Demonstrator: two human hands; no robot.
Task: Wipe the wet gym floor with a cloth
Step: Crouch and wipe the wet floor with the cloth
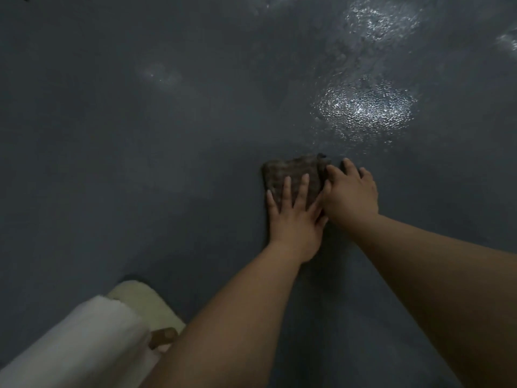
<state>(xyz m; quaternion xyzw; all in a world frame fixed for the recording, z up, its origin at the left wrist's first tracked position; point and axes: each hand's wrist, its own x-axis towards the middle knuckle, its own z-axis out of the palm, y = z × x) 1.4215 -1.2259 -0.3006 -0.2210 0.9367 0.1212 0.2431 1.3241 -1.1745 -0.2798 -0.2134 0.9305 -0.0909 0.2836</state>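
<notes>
Both hands, left hand [293, 219] and right hand [349, 194], press flat on cloth [291, 169].

The floor [140, 163] is dark grey and matt with a fine pebbled grain, glossy where wet patches [363, 107] glisten far right. The cloth [291, 175] looks coarse, woven, brownish. Near left, white fabric [78, 345] looks soft over a pale fuzzy slipper [145, 301].
</notes>
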